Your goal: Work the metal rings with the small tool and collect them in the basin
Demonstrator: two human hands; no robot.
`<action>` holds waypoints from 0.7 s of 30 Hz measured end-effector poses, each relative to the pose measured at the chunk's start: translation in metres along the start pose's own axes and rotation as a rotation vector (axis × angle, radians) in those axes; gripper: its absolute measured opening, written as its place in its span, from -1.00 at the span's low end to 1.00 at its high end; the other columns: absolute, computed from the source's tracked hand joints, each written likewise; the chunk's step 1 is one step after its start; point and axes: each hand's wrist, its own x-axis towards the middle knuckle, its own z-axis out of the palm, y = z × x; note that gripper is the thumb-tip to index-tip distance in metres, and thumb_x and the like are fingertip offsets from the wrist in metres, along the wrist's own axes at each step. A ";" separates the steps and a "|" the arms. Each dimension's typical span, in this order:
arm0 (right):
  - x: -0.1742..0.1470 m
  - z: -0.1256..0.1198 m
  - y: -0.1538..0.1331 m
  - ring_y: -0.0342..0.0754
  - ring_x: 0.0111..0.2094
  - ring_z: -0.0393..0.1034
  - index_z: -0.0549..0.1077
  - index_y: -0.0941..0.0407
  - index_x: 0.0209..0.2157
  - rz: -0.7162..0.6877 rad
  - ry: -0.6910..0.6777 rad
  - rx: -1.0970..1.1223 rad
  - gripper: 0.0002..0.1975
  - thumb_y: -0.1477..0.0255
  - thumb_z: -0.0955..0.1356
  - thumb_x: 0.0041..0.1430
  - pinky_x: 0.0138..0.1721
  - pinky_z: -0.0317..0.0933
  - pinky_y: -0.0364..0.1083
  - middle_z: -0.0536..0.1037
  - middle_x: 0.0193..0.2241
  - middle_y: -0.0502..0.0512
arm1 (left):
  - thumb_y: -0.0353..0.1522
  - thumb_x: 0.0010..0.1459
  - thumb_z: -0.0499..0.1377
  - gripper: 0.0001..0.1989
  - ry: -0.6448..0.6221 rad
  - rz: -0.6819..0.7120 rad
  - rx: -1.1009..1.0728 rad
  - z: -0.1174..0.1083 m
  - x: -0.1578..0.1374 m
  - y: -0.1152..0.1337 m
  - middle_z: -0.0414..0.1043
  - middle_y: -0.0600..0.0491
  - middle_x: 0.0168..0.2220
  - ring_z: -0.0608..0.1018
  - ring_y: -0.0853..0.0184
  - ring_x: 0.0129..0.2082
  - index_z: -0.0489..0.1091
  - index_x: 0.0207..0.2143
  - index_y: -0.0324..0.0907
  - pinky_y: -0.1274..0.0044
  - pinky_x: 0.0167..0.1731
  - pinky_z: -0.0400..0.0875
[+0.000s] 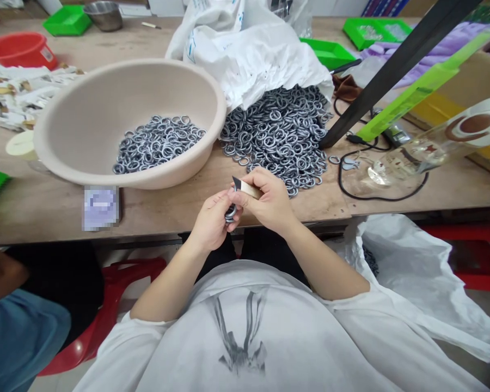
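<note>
My left hand [211, 222] is closed around a few dark grey rings [230, 213] at the table's front edge. Between the fingers of my right hand [273, 200] is a small knife [250, 189] with a pale, wrapped-looking handle and a dark slanted blade. The blade sits right by the rings, and the fingertips of both hands meet there; whether it touches a ring is hidden. Just beyond my hands lies a large pile of similar rings [281, 133], spilling from a white woven sack [265, 60]. A beige basin [85, 103] to the left holds more rings.
A phone-like item [101, 208], blurred out, lies before the basin. On the right stand a dark upright bar [392, 76], a clear bottle [420, 155] and a black cable [375, 197]. Another person's blue clothing [24, 337] shows at lower left. A white bag [416, 272] hangs at lower right.
</note>
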 end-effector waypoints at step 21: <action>-0.018 -0.010 -0.012 -0.16 -0.54 0.08 0.23 0.10 -0.58 -0.150 -0.254 -0.454 -0.50 0.11 0.19 0.37 -0.45 -0.13 -0.08 0.25 -0.60 -0.04 | -0.09 0.05 0.31 -0.59 0.047 0.038 0.048 -0.001 -0.002 -0.003 0.15 0.23 -0.69 0.19 0.57 -0.73 0.27 -0.54 -0.19 0.71 -0.78 0.07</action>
